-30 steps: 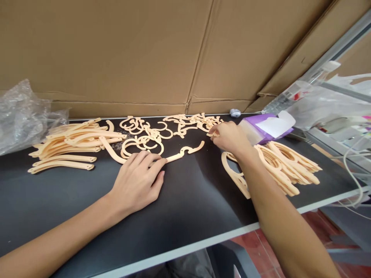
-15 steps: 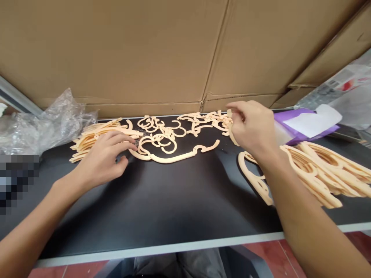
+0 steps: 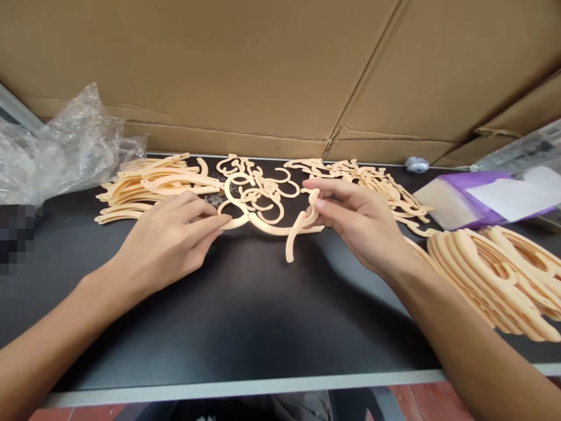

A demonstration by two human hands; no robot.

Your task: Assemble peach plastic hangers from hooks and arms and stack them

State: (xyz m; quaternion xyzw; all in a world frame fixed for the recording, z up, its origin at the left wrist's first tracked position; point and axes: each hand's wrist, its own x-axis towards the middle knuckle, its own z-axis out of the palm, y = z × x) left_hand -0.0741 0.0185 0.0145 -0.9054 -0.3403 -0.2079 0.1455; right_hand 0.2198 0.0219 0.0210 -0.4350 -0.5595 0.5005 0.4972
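Observation:
My left hand point(image 3: 177, 231) is closed in a pinch on the left end of a beige plastic hanger piece point(image 3: 280, 231), which looks like part of a folding hanger. A hook-shaped part point(image 3: 236, 196) rises from it, though I cannot tell whether the two are joined. My right hand point(image 3: 350, 210) grips a smaller curved hanger piece point(image 3: 290, 242) between thumb and fingers, close to the first piece's right end. Loose hooks point(image 3: 274, 188) lie just behind. Fingers hide parts of both held pieces.
Long hanger arms point(image 3: 153, 181) are piled at the left beside crumpled clear plastic point(image 3: 83, 140). Small curved pieces point(image 3: 372, 181) spread behind my right hand. Stacked hangers point(image 3: 477, 275) and a purple packet point(image 3: 477, 181) lie at the right. Cardboard point(image 3: 219, 70) walls off the black table's back.
My right hand has come left from the small-piece pile, bringing a curved piece. My left hand has shifted slightly right and pinches the long piece's end. The view has turned a little.

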